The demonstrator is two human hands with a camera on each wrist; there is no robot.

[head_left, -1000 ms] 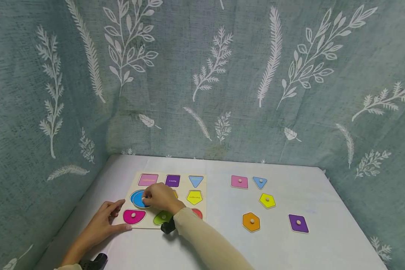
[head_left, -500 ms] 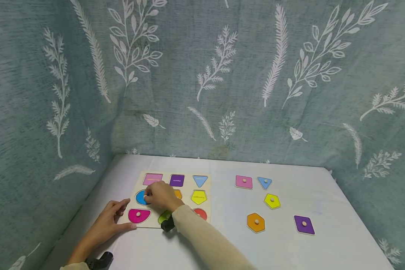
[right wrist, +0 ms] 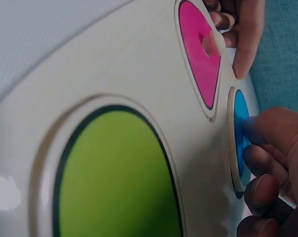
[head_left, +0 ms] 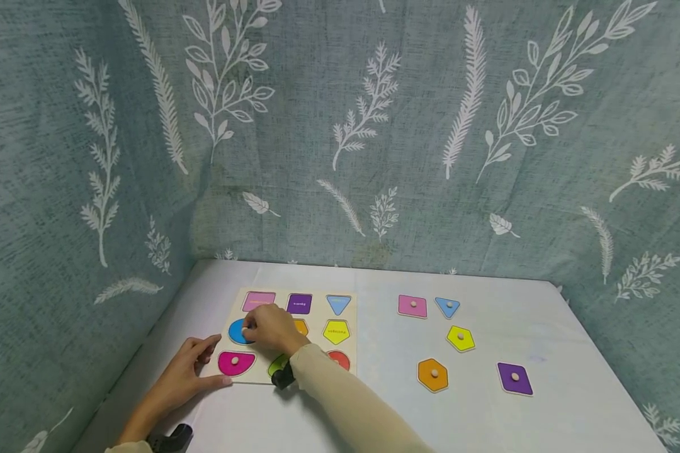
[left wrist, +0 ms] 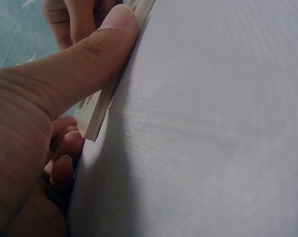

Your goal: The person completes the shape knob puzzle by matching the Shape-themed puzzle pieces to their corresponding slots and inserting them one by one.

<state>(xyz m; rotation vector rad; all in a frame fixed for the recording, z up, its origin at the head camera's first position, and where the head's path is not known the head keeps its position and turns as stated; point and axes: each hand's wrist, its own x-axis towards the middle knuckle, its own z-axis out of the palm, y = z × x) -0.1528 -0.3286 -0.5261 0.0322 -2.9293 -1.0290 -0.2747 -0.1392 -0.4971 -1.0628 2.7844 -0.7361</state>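
Currently, your right hand [head_left: 274, 327] pinches the blue oval [head_left: 236, 331] on the puzzle board [head_left: 316, 319], just beyond your left hand [head_left: 182, 370], which grips the board's near-left corner.

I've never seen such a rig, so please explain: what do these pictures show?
No robot: just a person's two bare hands. The wide pictures come from a camera worn on the head, the close-ups from each wrist. On the white table lies a shape-puzzle board; the left hand touches its edge, while the right hand holds a blue oval piece. A magenta semicircle piece sits in the board. To its right lie five loose knobbed pieces: a pink rectangle, light-blue triangle, yellow pentagon, orange hexagon and purple square.
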